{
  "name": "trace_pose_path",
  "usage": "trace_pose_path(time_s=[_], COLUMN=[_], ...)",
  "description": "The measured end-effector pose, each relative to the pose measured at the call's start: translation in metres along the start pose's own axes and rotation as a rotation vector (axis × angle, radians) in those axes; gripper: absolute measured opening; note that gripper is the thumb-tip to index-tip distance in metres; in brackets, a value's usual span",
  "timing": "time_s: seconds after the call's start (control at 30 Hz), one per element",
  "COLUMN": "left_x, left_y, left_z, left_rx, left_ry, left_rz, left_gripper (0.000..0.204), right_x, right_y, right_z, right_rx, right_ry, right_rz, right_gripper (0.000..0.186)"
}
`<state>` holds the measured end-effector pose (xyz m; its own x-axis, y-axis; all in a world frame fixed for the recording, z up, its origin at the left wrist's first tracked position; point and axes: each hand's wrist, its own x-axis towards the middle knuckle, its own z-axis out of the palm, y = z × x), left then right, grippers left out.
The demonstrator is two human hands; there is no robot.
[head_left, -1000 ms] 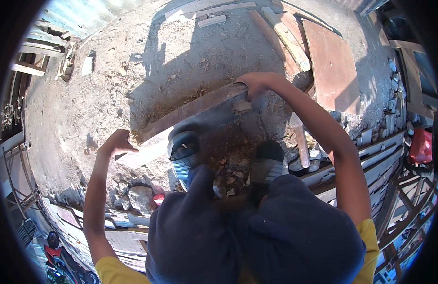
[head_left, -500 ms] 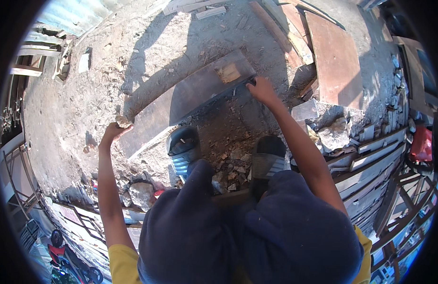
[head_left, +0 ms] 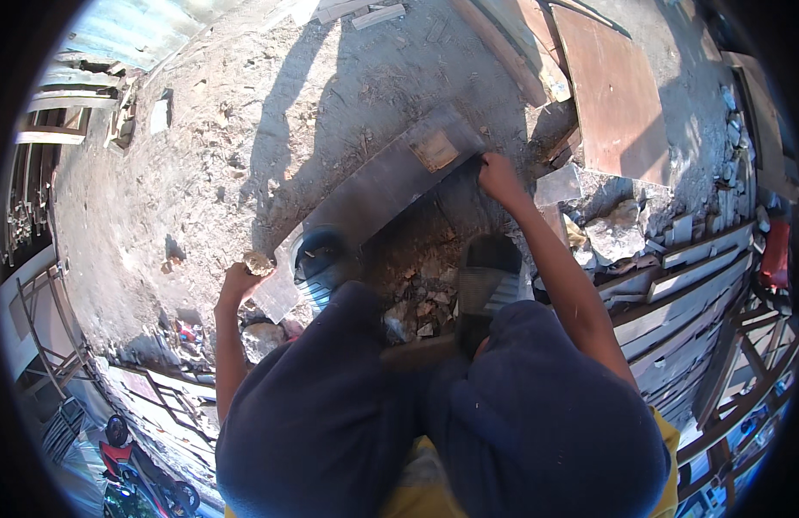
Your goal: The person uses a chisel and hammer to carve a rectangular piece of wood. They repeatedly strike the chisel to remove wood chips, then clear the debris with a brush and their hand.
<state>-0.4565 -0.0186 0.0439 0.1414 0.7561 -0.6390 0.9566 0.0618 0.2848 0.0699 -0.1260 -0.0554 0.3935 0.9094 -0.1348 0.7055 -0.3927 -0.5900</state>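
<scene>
A long, flat dark board (head_left: 365, 194) with a pale brown patch (head_left: 435, 150) near its far right end slants across the ground ahead of my feet. My right hand (head_left: 501, 179) is closed round its right end. At the near left end, my left hand (head_left: 236, 287) is closed on the board's corner. Beside those fingers shows a small crumbly brown lump (head_left: 258, 262); whether it is held or stuck to the board I cannot tell. My left sandal (head_left: 320, 263) is blurred and overlaps the board. Broken rubble (head_left: 421, 312) lies between my feet, next to my right sandal (head_left: 492, 272).
A wide brown panel (head_left: 615, 95) and planks (head_left: 503, 52) lie at the far right. Stones (head_left: 615, 233) and stacked boards (head_left: 688, 285) line the right side. Corrugated sheet (head_left: 127, 30) is at the far left; a red motorcycle (head_left: 132, 466) stands at the lower left.
The board's left end has come nearer and to the right, with my left hand and the lump. My right hand has shifted slightly right and nearer. The left sandal now overlaps the board.
</scene>
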Motion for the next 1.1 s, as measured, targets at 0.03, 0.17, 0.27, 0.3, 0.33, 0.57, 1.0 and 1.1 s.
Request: trace_pose_path(time_s=[0.03,0.17,0.27,0.3,0.33,0.57,1.0,1.1], left_x=[0.002,-0.023,-0.015,-0.013,-0.013,-0.013,0.021,0.04], left_y=[-0.008,0.016,0.012,0.011,0.034,0.11,0.393,0.394], left_z=[0.01,0.024,0.025,0.025,0.017,-0.101,-0.019,0.024], left_rx=[-0.056,0.041,0.061,-0.083,0.111,-0.174,-0.476,-0.789], left_ry=[-0.026,-0.074,-0.124,-0.133,-0.111,-0.057,-0.2,-0.371], left_rz=[0.035,-0.008,-0.107,0.01,0.069,0.285,0.715,0.696], left_gripper=[0.049,0.046,0.043,0.043,0.045,0.024,0.031,0.027], right_x=[-0.005,-0.02,-0.033,-0.04,-0.051,-0.082,-0.152,-0.149], right_y=[0.006,0.019,0.021,0.018,0.014,-0.021,0.056,0.074], right_z=[-0.001,-0.01,-0.015,-0.021,-0.028,-0.125,-0.095,-0.095], right_rx=[0.0,-0.056,-0.051,-0.031,0.001,0.237,-0.068,-0.022], right_ry=[-0.001,-0.077,-0.086,-0.038,-0.036,0.243,0.04,-0.057], right_rz=[0.022,0.069,0.006,-0.006,-0.011,0.141,0.566,0.547], right_gripper=[0.021,0.026,0.032,0.031,0.031,0.024,0.058,0.056])
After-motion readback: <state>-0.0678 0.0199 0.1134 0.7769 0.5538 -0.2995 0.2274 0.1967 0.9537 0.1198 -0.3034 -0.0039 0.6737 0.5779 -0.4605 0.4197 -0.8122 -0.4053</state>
